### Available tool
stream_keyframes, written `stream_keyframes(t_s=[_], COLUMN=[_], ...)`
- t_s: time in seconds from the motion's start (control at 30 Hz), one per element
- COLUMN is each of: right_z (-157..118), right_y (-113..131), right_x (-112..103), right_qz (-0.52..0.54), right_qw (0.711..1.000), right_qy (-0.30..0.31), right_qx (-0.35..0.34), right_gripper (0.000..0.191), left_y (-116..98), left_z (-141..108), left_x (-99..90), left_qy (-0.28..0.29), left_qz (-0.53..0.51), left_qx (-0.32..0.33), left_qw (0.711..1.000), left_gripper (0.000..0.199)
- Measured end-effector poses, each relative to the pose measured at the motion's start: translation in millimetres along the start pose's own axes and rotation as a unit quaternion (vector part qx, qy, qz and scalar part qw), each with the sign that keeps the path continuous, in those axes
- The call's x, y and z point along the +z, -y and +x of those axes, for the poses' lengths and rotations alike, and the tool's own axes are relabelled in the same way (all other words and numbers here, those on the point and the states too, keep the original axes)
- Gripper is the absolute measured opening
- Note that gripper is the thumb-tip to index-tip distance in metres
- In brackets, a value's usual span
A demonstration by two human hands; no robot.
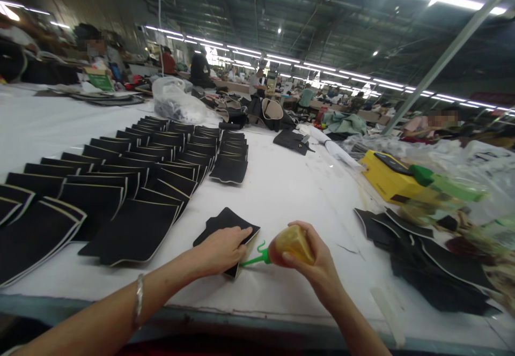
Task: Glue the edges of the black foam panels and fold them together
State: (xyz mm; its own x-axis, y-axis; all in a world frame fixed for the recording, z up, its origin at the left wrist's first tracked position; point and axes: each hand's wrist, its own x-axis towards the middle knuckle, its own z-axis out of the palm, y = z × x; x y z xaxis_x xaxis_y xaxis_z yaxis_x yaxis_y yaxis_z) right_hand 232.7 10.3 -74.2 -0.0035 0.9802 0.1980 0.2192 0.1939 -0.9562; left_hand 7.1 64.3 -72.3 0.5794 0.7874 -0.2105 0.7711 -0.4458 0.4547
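My right hand (pixel 317 254) is wrapped around a squeeze bottle of amber liquid (pixel 292 246), tilted on its side. Its green nozzle (pixel 254 260) points left and reaches the near edge of a black panel with pale edges (pixel 225 222). That panel lies on the white table, partly hidden under my left hand (pixel 225 249). The left index finger is stretched along the panel's right corner, and the other fingers are curled at its edge, holding it down. Whether the thumb is under the panel is hidden.
Overlapping rows of similar black panels (pixel 132 227) cover the left of the white table (pixel 289 184). Loose black pieces (pixel 426 265) lie at right, near a yellow box (pixel 390 176) and clear plastic bags (pixel 475 168). A pale strip (pixel 387 313) lies by the front edge. People work farther back.
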Motion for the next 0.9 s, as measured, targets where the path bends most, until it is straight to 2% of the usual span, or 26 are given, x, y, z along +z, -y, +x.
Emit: stream_keyframes(t_s=[0.17, 0.33, 0.47, 0.63, 0.8, 0.9], right_z=[-4.8, -5.7, -7.7, -10.4, -9.7, -13.1], right_y=[-0.9, -2.2, -2.2, -7.6, -10.4, -8.4], right_x=[-0.9, -2.5, -0.4, -2.6, -5.1, -2.2], right_qz=[-0.003, 0.015, 0.017, 0.033, -0.005, 0.017], right_qw=[1.000, 0.999, 1.000, 0.999, 1.000, 1.000], right_qy=[-0.012, 0.038, 0.016, 0.041, 0.003, 0.013], right_qx=[-0.006, -0.006, -0.010, 0.010, 0.000, 0.008], right_gripper=[0.051, 0.052, 0.050, 0.057, 0.056, 0.058], left_y=[2.4, 2.4, 2.3, 0.8, -0.3, -0.9], left_z=[-0.1, 1.1, 1.4, 2.2, 1.9, 1.1], left_x=[2.2, 2.2, 2.1, 2.4, 1.7, 0.9], left_qy=[-0.009, -0.010, -0.007, 0.000, -0.003, 0.001], left_qz=[-0.006, -0.005, -0.002, 0.004, 0.002, 0.004], left_qx=[-0.005, -0.001, -0.006, -0.010, -0.008, -0.011], left_qw=[1.000, 1.000, 1.000, 1.000, 1.000, 1.000], left_gripper=[0.055, 0.055, 0.055, 0.055, 0.055, 0.056])
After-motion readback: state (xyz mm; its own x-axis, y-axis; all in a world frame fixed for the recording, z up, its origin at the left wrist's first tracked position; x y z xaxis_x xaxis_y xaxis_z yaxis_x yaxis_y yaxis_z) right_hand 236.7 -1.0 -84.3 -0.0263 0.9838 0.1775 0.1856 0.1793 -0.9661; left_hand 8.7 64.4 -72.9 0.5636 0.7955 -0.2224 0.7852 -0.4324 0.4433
